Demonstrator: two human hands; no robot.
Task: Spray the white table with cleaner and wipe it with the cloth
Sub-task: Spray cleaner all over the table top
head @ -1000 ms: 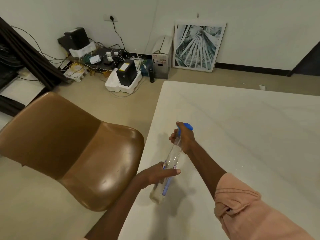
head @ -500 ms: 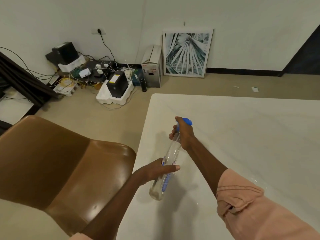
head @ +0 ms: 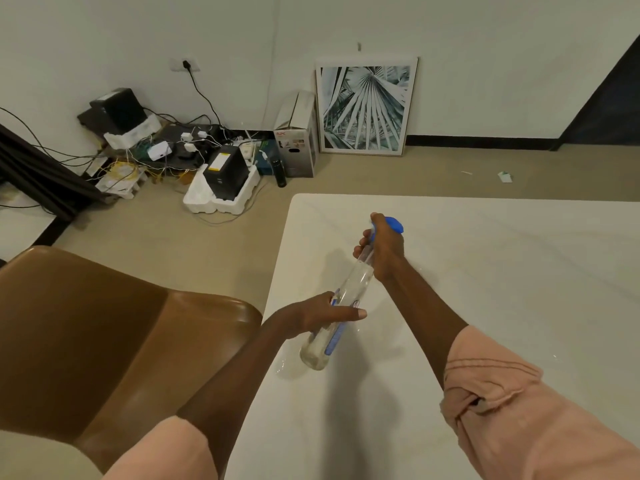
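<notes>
- Your left hand (head: 325, 315) grips the spray bottle (head: 341, 306) low on its body, above the counter (head: 485, 289).
- The bottle slants up and away, base nearest you.
- Your right hand (head: 384, 251) wraps the blue head, aimed at the far side.

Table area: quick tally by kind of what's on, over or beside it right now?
Spray bottle: 1
Hands on it: 2, left hand and right hand
White table: 1
Brown chair: 1
Cloth: 0 in view
Total: 5

white wall (head: 485, 36), beige floor (head: 207, 244), brown chair (head: 104, 341), framed palm print (head: 365, 107).
</notes>
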